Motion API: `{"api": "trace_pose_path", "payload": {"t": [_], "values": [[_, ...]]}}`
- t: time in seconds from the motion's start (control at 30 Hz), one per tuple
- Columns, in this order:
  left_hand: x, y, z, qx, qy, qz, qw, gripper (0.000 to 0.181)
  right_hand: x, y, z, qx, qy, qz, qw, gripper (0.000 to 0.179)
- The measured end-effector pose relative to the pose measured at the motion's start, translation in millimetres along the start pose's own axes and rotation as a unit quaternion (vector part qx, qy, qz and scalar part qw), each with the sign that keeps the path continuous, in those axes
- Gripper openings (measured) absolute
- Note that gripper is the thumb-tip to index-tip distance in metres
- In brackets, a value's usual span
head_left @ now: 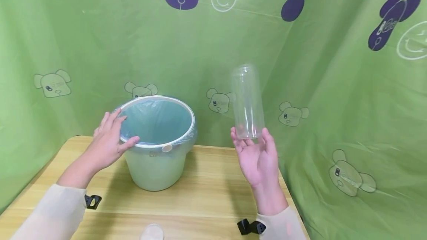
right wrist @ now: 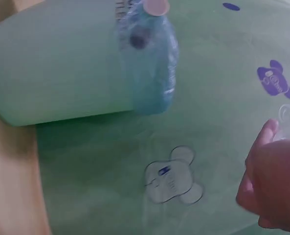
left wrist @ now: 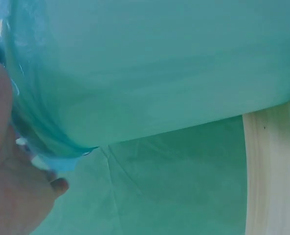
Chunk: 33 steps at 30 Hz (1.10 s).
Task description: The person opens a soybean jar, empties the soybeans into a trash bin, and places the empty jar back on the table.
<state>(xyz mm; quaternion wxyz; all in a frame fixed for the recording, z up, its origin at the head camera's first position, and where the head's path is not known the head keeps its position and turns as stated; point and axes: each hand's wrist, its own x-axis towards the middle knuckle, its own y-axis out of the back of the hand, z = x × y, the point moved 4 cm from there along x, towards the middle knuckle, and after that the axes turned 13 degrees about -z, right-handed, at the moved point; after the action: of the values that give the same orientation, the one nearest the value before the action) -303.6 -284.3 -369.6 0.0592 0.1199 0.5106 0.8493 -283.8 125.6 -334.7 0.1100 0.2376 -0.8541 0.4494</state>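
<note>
A pale green trash bin [head_left: 155, 171] stands upright on the wooden table, lined with a thin blue bag [head_left: 191, 138] under a white rim ring [head_left: 192, 116]. My left hand [head_left: 106, 140] rests at the left side of the rim, fingers spread and thumb extended along the near edge. In the left wrist view, part of that hand [left wrist: 12, 191] shows beside the bagged rim. To the right of the bin, my right hand [head_left: 257, 158] holds up a tall clear plastic bottle [head_left: 248, 103], gripping its base with the fingertips. The bottle is slightly tilted, its top blurred.
A whitish round disc [head_left: 152, 232] lies on the table [head_left: 207, 203] at the near edge of the view. Green printed cloth [head_left: 100, 40] hangs behind and on both sides. Black wrist mounts [head_left: 93, 202] sit at both sleeves.
</note>
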Motion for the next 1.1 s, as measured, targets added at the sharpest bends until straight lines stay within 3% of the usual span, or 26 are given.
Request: {"api": "trace_pose_path", "payload": {"t": [0.17,0.33,0.47,0.6,0.7,0.77,0.83,0.87,0.9,1.0,1.1], "values": [[-7.0,-1.0,0.1,-0.014,0.004,0.068,0.9976,0.097,-29.3,22.7,14.0,0.077,0.003,-0.052,0.9957,0.037],[-20.3,-7.2,2.3,-0.031,-0.003,0.109,0.9936,0.09,-62.3,52.0,27.3,0.097,-0.021,-0.04,0.9942,0.049],[-34.5,-15.4,2.2,-0.047,0.005,0.126,0.9908,0.089,-85.4,77.0,31.0,0.043,-0.044,-0.013,0.998,0.058],[-51.3,-27.8,1.5,-0.048,0.026,0.139,0.9888,0.087,-106.7,101.2,39.4,-0.021,-0.067,0.021,0.9973,0.054],[-63.9,-40.0,0.7,-0.048,0.041,0.142,0.9879,0.085,-118.8,114.7,49.5,-0.07,-0.085,0.07,0.9914,0.049],[-71.6,-48.8,-0.3,-0.048,0.049,0.14,0.9877,0.085,-124.0,122.3,54.6,-0.122,-0.092,0.117,0.9813,0.047],[-79.0,-57.6,-1.1,-0.047,0.055,0.137,0.9879,0.084,-127.6,129.7,58.3,-0.201,-0.098,0.163,0.961,0.045],[-82.7,-62.1,-1.7,-0.045,0.059,0.133,0.9883,0.084,-129.5,133.7,59.7,-0.25,-0.102,0.186,0.9448,0.048],[-86.4,-66.8,-2.2,-0.045,0.063,0.128,0.9888,0.084,-131.8,137.7,61.3,-0.305,-0.111,0.21,0.9223,0.052],[-97.1,-80.2,-3.2,-0.04,0.077,0.112,0.9899,0.084,-138.3,148.3,67.2,-0.463,-0.153,0.26,0.8333,0.068],[-105.9,-92.1,-2.7,-0.038,0.088,0.099,0.9904,0.085,-142.8,156.4,74.4,-0.586,-0.186,0.266,0.7422,0.08]]}}
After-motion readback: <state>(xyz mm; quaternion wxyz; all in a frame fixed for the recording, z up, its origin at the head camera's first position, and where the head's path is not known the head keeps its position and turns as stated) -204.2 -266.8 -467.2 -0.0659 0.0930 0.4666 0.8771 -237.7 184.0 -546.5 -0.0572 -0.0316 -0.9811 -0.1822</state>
